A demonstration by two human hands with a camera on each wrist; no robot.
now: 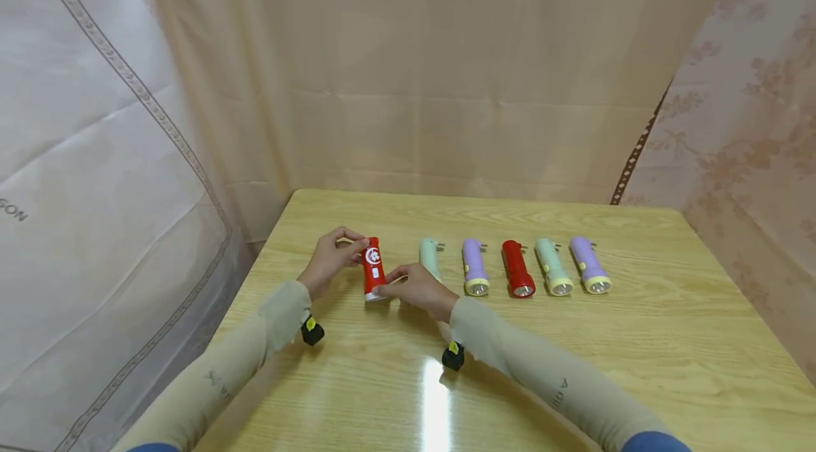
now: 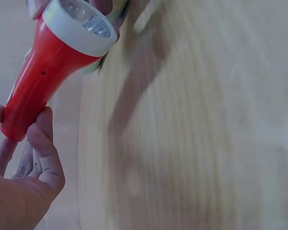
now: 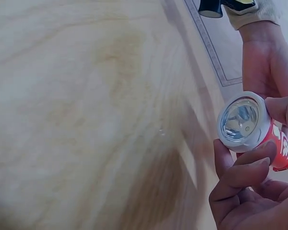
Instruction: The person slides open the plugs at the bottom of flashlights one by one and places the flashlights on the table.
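A red flashlight [image 1: 372, 269] with a white head ring and a white printed emblem is held between both hands at the left of the table. My left hand [image 1: 329, 261] pinches its tail end between thumb and fingers. At the lens end, my right hand [image 1: 417, 289] grips the white ring [image 3: 224, 125] with thumb and fingers. The clear lens and reflector [image 2: 86, 19] face toward me in both wrist views. Right of the hands lies a mint green flashlight [image 1: 429, 253], its lower end hidden behind the right hand.
To the right, in a row, lie a purple flashlight [image 1: 474, 262], a plain red one [image 1: 516, 266], another mint green one [image 1: 551, 264] and another purple one [image 1: 588, 262], plug prongs showing. The wooden table [image 1: 574, 381] backs onto a beige cloth [image 1: 433, 83].
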